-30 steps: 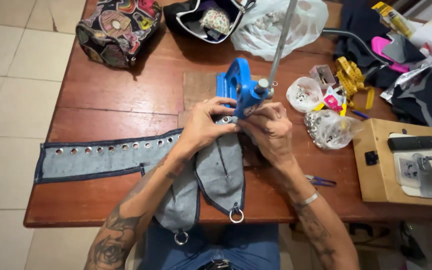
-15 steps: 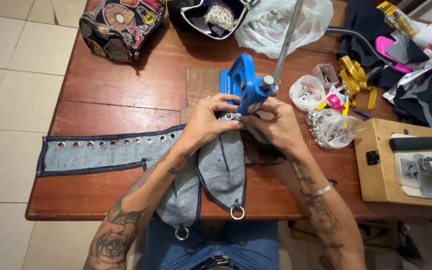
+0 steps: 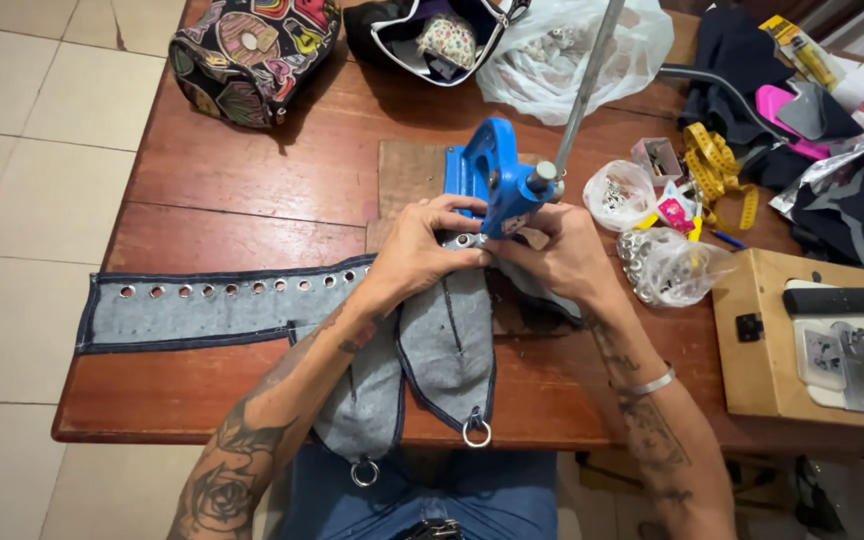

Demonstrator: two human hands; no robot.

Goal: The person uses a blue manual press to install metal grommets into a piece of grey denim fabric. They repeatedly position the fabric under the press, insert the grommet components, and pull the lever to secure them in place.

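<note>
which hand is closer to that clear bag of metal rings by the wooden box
Right. The right hand sits just left of the bag of metal rings; the left hand is farther left, beyond the blue press.

both hands meet at the base of a blue hand press (image 3: 497, 185) standing on a wooden board on the brown tabletop (image 3: 252, 190). the left hand (image 3: 422, 250) presses a grey denim piece (image 3: 447, 340) flat under the press head, fingers spread over the cloth; the right hand (image 3: 562, 255) pinches the same cloth from the other side. a long denim strip (image 3: 212, 305) with a row of metal eyelets runs off to the left. two metal rings hang from the denim tabs at the near edge. clear bags of metal parts (image 3: 667, 265) lie just right of the press, near a yellow tape measure (image 3: 717, 165). a patterned bag (image 3: 252, 50) sits at the far left corner.
</note>
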